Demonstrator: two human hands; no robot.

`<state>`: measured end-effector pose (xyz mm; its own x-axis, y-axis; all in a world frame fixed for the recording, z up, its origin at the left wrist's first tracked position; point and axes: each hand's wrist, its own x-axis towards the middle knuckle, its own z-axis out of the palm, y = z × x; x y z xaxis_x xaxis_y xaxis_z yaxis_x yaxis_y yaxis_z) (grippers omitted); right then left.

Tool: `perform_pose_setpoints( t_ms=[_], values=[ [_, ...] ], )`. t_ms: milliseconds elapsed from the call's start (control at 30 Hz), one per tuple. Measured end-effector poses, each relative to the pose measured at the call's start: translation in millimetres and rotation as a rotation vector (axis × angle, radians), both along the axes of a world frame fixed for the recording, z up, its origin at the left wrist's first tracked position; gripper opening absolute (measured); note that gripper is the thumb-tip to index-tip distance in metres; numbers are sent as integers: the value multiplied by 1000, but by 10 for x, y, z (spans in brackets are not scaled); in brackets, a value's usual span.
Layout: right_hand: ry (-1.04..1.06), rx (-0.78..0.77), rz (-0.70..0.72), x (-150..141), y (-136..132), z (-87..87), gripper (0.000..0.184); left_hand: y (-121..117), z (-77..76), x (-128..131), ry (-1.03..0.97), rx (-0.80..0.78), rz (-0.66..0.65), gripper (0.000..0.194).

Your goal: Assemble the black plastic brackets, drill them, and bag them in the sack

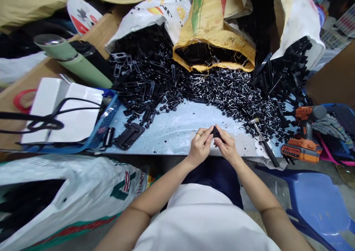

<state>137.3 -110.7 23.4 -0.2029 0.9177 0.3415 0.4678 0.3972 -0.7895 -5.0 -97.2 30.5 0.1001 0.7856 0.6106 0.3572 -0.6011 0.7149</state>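
Note:
Close to the table's front edge, my left hand (201, 144) and my right hand (225, 143) meet, both closed on one small black plastic part (216, 132). Fingers cover much of that part, so its exact shape is hidden. Behind my hands spreads a heap of black-headed screws or pins with silver shafts (233, 92). To the left of it lie many black plastic pieces (138, 77), some long with slots. A hammer (263, 142) with a dark handle rests right of my right hand.
An orange cordless drill (303, 132) stands at the right edge. On the left are a blue basket (97, 136) with a white box, a green flask (74, 60) and a black rectangular part (129, 135). Open sacks (213, 29) line the back. A blue plastic stool (318, 203) is at lower right.

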Motion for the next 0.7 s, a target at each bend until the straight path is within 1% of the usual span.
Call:
perform_pose_setpoints(
  t_ms=[67,133,167,233,267,300,333,367,433,500,533,567,633,667,700],
  values=[
    [-14,29,9,-14,8,-41,50,61,-23,-50,40,17,-80,31],
    [-45,17,23,0,30,-81,51,84,-84,-83,80,-23,-103,32],
    [-82,-4,38,21,51,-92,50,75,-127,-89,98,-66,-80,33],
    [-216,-44,63,104,133,-78,48,24,-223,-88,153,-181,19,35],
    [-298,-54,54,173,201,-47,46,-8,-268,-84,205,-238,76,36],
    [-375,-60,13,264,291,1,45,-33,-305,-81,280,-281,117,38],
    [-441,-70,-74,376,402,66,42,-47,-331,-77,380,-301,125,39],
    [-488,-85,-193,510,532,142,40,-43,-345,-71,495,-297,92,41],
    [-532,-137,-473,825,821,309,36,16,-335,-49,724,-242,-78,43],
    [-543,-160,-678,1184,1087,455,37,117,-293,-18,901,-198,-280,43],
    [-542,-171,-782,1370,1189,507,39,166,-269,-6,962,-192,-348,43],
    [-535,-183,-878,1554,1265,540,40,205,-248,-2,1005,-192,-382,44],
    [-504,-220,-1028,1904,1339,548,37,246,-223,-26,1038,-192,-365,45],
    [-484,-236,-1060,2059,1347,524,32,246,-221,-55,1032,-190,-332,44],
    [-465,-244,-1064,2198,1344,487,26,236,-227,-92,1017,-187,-293,43]
  ],
)
